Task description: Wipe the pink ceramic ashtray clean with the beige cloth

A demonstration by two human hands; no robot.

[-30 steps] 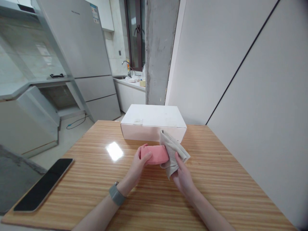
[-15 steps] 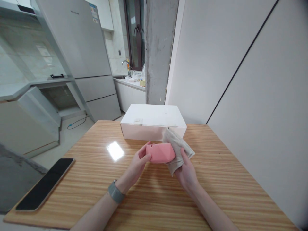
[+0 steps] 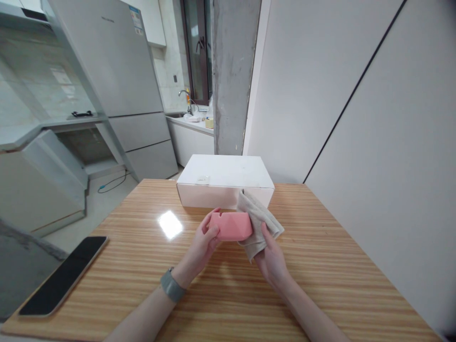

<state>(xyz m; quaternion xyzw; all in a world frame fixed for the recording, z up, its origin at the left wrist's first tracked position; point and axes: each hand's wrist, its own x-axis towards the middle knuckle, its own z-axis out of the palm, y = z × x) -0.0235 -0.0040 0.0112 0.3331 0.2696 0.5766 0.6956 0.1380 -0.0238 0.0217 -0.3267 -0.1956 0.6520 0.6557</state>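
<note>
A small pink box-shaped object [image 3: 233, 226] with rounded corners and a notch in its upper edge is held above the table. My left hand [image 3: 205, 237] grips its left end, thumb in front and fingers behind. Pressed against the opposite end is a folded light-grey cloth [image 3: 257, 223], which my right hand [image 3: 272, 259] holds with the thumb on its near face. The fingers behind the cloth are partly hidden. Whether the pink object is hollow cannot be seen from here.
A closed white cardboard box [image 3: 226, 173] stands at the table's far edge, just behind my hands. On the left of the wooden table [image 3: 320, 266] lies a dark, flat tablet-like device [image 3: 66, 275]. A white wall [image 3: 342, 57] rises along the right side.
Both hands, with the pink object and the cloth, have shifted slightly left. The pink object has turned a little, and its right end is tucked against the cloth.
</note>
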